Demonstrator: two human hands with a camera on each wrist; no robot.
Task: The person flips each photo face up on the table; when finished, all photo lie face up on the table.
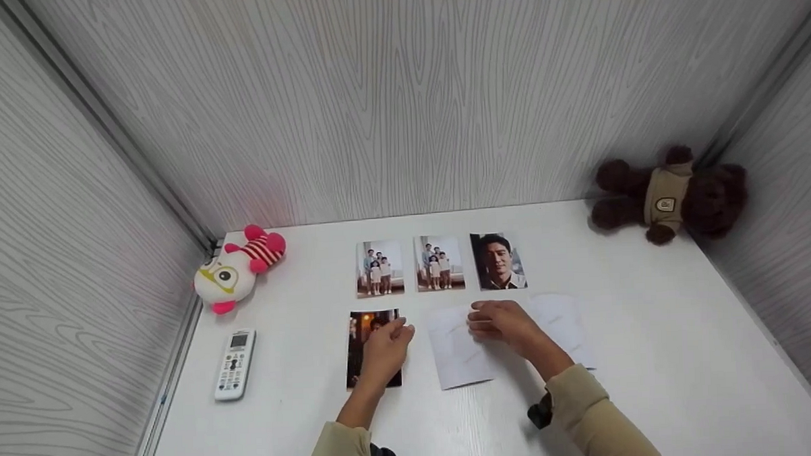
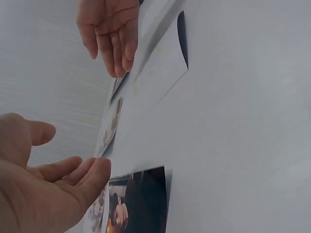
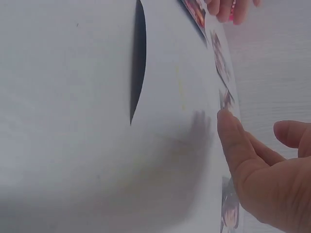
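My left hand (image 1: 385, 353) hovers over a dark photo (image 1: 354, 344) lying face up, covering part of its picture. In the left wrist view its fingers (image 2: 90, 182) are loosely bent, with nothing between them and the thumb. My right hand (image 1: 507, 324) is above the upper right part of a photo lying white side up (image 1: 461, 361). This photo's near edge curls slightly off the table. In the right wrist view the right fingers (image 3: 238, 145) are extended, the thumb is apart and the grasp is empty. A second white-side-up photo (image 1: 567, 320) lies to the right, partly hidden by the right arm.
Behind the hands lie two matching family photos (image 1: 380, 269) and a portrait photo (image 1: 500, 262) in a row. A remote control (image 1: 235, 365) and a pink-and-white plush toy (image 1: 235, 271) are at the left. A brown teddy bear (image 1: 668, 202) lies at the back right, against the walls.
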